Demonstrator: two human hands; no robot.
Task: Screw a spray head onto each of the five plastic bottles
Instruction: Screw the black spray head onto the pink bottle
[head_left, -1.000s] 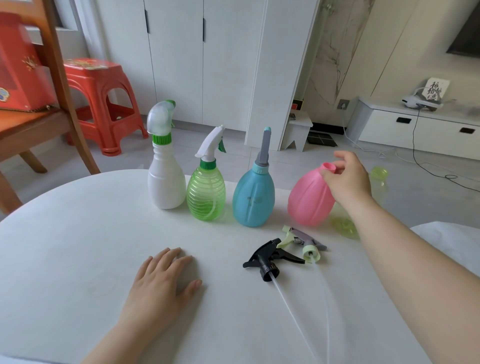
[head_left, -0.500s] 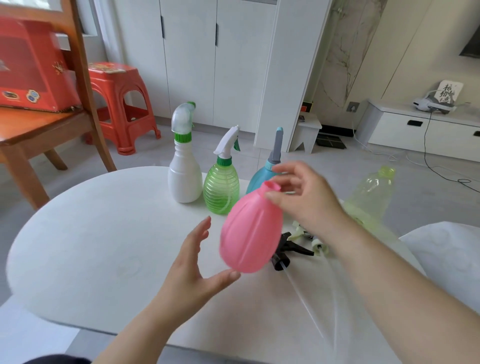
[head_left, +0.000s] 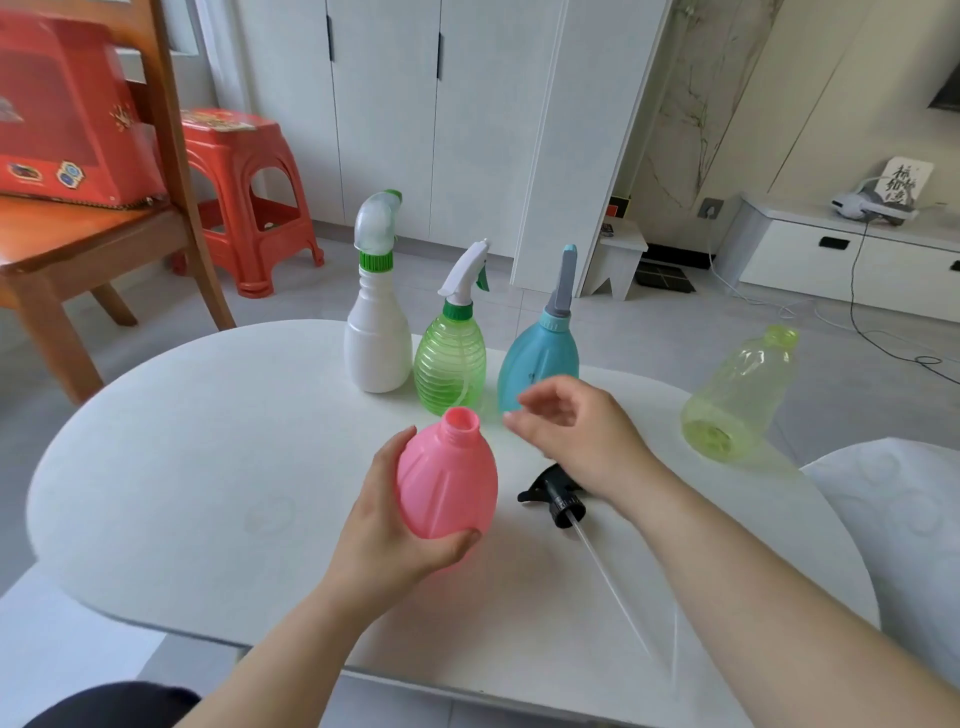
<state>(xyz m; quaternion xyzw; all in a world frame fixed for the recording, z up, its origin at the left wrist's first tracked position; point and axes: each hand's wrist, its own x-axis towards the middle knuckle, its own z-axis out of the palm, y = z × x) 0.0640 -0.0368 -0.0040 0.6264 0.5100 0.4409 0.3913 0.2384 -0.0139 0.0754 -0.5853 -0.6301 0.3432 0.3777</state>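
Observation:
My left hand (head_left: 387, 525) grips a pink bottle (head_left: 447, 483) with a bare neck, held upright above the white table (head_left: 182, 467). My right hand (head_left: 576, 431) hovers just right of the neck, fingers loosely curled and apart, holding nothing. Under my right wrist lies a black spray head (head_left: 556, 496) with a long clear tube. At the back stand a white bottle (head_left: 376, 338), a green ribbed bottle (head_left: 451, 358) and a blue bottle (head_left: 540, 358), each with a spray head on. A yellow-green bottle (head_left: 737, 395) without a head lies on its side at the right.
A wooden chair (head_left: 78, 244) bearing a red box (head_left: 67, 114) stands left of the table, with a red plastic stool (head_left: 244, 171) behind it. White cabinets line the far wall. A second white surface (head_left: 893, 519) sits at the right.
The pink bottle has passed from my right hand into my left hand and now stands upright. My right hand has let go and hovers beside the neck.

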